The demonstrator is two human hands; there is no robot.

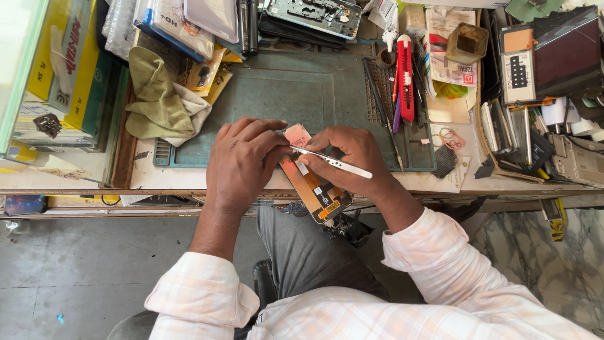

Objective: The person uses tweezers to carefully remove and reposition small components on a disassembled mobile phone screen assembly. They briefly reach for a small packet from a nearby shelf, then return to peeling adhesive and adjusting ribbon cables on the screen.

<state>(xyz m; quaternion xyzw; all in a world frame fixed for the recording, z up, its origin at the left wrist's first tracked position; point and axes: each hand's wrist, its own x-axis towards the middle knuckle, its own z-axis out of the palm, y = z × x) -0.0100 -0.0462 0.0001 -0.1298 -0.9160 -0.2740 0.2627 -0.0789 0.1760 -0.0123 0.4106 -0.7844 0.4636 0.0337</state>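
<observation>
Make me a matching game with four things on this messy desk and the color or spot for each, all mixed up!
Things:
1. tweezers
2. phone screen part
3. utility knife
4. cloth

Colour or spot:
A. olive green, crumpled at the left edge of the green mat
B. red, lying at the right side of the mat
C. white, pinched in the right hand
D. copper-brown back, held under both hands, beside the left hand

Pairs: 1-C, 2-D, 3-B, 4-A

teal mat [283,94], red knife [406,79] — olive cloth [154,97]
</observation>
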